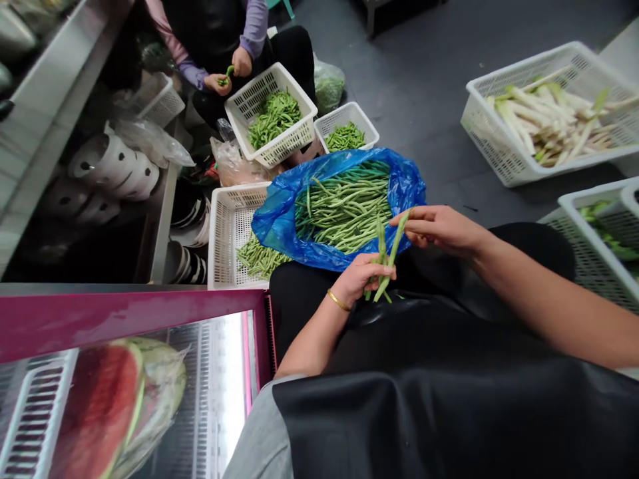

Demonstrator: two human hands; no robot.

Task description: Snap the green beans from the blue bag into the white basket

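Several green beans (384, 263) stick up out of my left hand (360, 278), which is closed around them above my lap. My right hand (430, 226) pinches the upper end of one of these beans between thumb and fingers. Just beyond both hands lies an open blue plastic bag (279, 199) full of long green beans (344, 206). To its left, a white basket (215, 233) holds more beans (262, 258), partly covered by the bag's edge.
Across from me a person (219, 40) handles a green pod over a white basket (294, 143) of green pieces. A smaller basket (370, 130) stands beside it. White-stalked vegetables fill a basket (499, 163) at right. A glass-topped case (210, 372) with cut watermelon (100, 406) is at lower left.
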